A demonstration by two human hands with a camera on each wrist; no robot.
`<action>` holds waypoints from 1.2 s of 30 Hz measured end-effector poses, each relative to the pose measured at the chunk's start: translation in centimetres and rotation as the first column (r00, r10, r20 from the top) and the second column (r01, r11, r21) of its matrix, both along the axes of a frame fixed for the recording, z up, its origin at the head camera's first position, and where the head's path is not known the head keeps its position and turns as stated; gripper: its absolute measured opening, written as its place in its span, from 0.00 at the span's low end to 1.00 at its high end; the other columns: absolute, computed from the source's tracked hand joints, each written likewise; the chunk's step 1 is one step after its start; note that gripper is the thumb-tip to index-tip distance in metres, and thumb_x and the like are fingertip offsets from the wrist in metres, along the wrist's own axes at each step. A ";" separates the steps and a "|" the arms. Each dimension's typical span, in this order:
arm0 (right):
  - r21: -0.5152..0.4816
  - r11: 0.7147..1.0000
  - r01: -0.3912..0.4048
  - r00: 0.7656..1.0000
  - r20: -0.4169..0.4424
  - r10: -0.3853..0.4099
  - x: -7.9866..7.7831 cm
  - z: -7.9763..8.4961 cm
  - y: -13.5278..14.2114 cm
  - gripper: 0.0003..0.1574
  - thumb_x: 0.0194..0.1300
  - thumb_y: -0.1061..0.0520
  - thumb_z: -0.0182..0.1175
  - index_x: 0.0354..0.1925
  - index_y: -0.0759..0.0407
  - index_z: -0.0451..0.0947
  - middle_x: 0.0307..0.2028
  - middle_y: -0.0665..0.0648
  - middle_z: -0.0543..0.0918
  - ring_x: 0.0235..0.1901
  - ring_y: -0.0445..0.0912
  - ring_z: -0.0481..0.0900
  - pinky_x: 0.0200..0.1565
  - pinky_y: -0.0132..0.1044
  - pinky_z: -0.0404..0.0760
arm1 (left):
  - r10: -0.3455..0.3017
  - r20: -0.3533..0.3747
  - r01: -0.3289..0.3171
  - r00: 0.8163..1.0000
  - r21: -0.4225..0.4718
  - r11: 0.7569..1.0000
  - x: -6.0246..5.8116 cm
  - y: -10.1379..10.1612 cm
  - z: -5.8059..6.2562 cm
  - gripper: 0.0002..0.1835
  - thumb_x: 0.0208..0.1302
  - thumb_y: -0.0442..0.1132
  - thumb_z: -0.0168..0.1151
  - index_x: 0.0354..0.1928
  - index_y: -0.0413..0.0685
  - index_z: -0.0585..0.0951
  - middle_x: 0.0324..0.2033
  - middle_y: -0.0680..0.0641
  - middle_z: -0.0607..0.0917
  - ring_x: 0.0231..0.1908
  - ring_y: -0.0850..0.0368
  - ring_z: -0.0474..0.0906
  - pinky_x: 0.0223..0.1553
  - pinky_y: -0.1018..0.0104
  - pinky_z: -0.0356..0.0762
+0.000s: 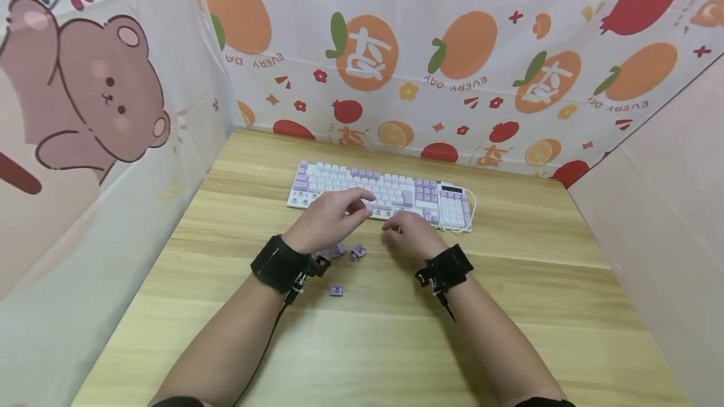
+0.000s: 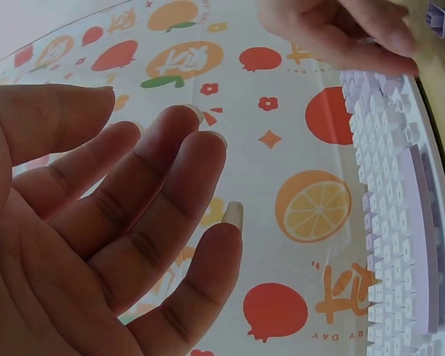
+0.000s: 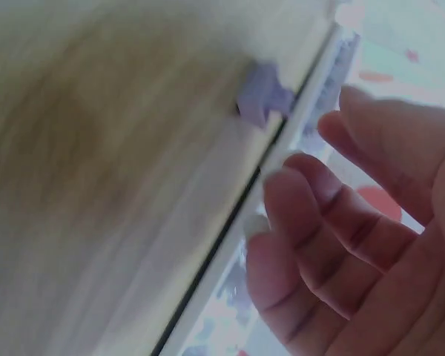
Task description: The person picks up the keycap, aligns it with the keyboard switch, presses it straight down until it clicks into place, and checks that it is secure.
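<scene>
Purple keycaps [image 1: 358, 252] lie loose on the wood-grain surface [image 1: 384, 350]; nearest the person is a single keycap [image 1: 336, 291] between the wrists, while the small cluster sits farther off, beside the left wrist. Black bands wrap both wrists, the left band [image 1: 277, 264] and the right band [image 1: 450, 267]. Beyond the cluster hangs the left hand [image 1: 328, 220], its fingers gently bent and its grip fairly wide, holding nothing. The right hand [image 1: 414, 235] is near it, palm bare, fingers loosely bent, its grip likewise holding nothing; a blurred purple piece [image 3: 261, 93] lies near those fingertips. Next comes a white-and-purple keyboard [image 1: 379, 190], with the long purple spacebar [image 2: 424, 237] in its nearest row. At its right end is a number pad [image 1: 452, 209], rimmed by a looping white cable [image 1: 475, 201]. Farthest back stands a fruit-printed cloth [image 1: 418, 55], patterned with oranges and red fruit.
</scene>
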State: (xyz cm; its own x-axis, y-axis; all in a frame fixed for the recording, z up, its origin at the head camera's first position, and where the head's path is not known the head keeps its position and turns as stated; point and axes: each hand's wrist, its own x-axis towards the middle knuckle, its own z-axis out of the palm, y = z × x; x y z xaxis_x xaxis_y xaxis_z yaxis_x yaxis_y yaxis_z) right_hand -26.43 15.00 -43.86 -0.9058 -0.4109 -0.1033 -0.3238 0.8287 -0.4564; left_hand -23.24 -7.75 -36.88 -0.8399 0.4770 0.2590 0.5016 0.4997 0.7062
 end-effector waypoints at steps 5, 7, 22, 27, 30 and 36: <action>-0.007 0.999 -0.040 0.998 0.049 0.040 -0.1 -0.4 0.7 0.13 0.60 0.51 0.70 0.43 0.53 0.87 0.34 0.47 0.84 0.36 0.40 0.79 0.43 0.38 0.79 | -0.012 0.022 0.012 1.000 -0.004 1.000 -0.1 0.2 0.0 0.14 0.70 0.42 0.59 0.55 0.52 0.81 0.33 0.55 0.87 0.32 0.62 0.80 0.34 0.65 0.78; 0.002 0.998 -0.070 0.995 0.065 0.070 0.0 -0.9 0.7 0.10 0.58 0.53 0.71 0.40 0.52 0.87 0.32 0.46 0.85 0.34 0.40 0.80 0.41 0.37 0.80 | -0.024 0.032 0.024 0.999 -0.008 1.000 -0.1 0.4 -0.1 0.14 0.70 0.42 0.59 0.55 0.52 0.81 0.34 0.54 0.87 0.32 0.62 0.80 0.34 0.65 0.78; -0.947 0.196 0.253 0.885 0.309 0.349 2.8 3.6 0.6 0.10 0.71 0.63 0.54 0.49 0.57 0.75 0.35 0.55 0.87 0.26 0.42 0.83 0.33 0.34 0.83 | -0.115 -0.147 0.138 0.982 0.155 0.978 0.6 1.5 -0.3 0.19 0.59 0.38 0.71 0.53 0.48 0.82 0.46 0.50 0.84 0.43 0.57 0.81 0.44 0.62 0.82; -0.968 0.140 0.206 0.869 0.247 0.429 3.6 4.5 0.2 0.13 0.70 0.67 0.54 0.51 0.55 0.73 0.39 0.56 0.88 0.31 0.43 0.85 0.36 0.35 0.83 | -0.118 -0.230 0.171 0.966 0.226 0.959 1.0 2.2 -0.5 0.15 0.59 0.40 0.72 0.48 0.50 0.83 0.44 0.53 0.83 0.41 0.63 0.79 0.43 0.64 0.81; -0.973 0.123 0.195 0.878 0.229 0.419 3.8 4.5 0.1 0.14 0.70 0.66 0.56 0.51 0.55 0.74 0.38 0.54 0.88 0.31 0.43 0.85 0.37 0.35 0.84 | -0.096 -0.263 0.160 0.960 0.231 0.960 1.0 2.4 -0.5 0.13 0.59 0.40 0.71 0.47 0.50 0.84 0.42 0.54 0.83 0.40 0.64 0.78 0.41 0.63 0.81; -0.977 0.126 0.173 0.901 0.209 0.381 4.0 4.6 0.2 0.16 0.69 0.67 0.55 0.52 0.54 0.75 0.39 0.54 0.88 0.31 0.43 0.85 0.36 0.35 0.84 | -0.057 -0.292 0.128 0.955 0.231 0.965 0.9 2.4 -0.5 0.12 0.61 0.38 0.69 0.47 0.48 0.84 0.43 0.53 0.84 0.40 0.64 0.80 0.40 0.63 0.82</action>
State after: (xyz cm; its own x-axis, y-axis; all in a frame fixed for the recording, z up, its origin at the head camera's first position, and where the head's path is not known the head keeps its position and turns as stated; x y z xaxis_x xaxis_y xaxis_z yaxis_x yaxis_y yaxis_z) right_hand -22.44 15.17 -39.24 -0.8457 -0.4918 0.2072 0.0340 -0.4373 -0.8987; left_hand -22.37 -5.36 -37.35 -0.6711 0.4415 0.5955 0.7325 0.2712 0.6245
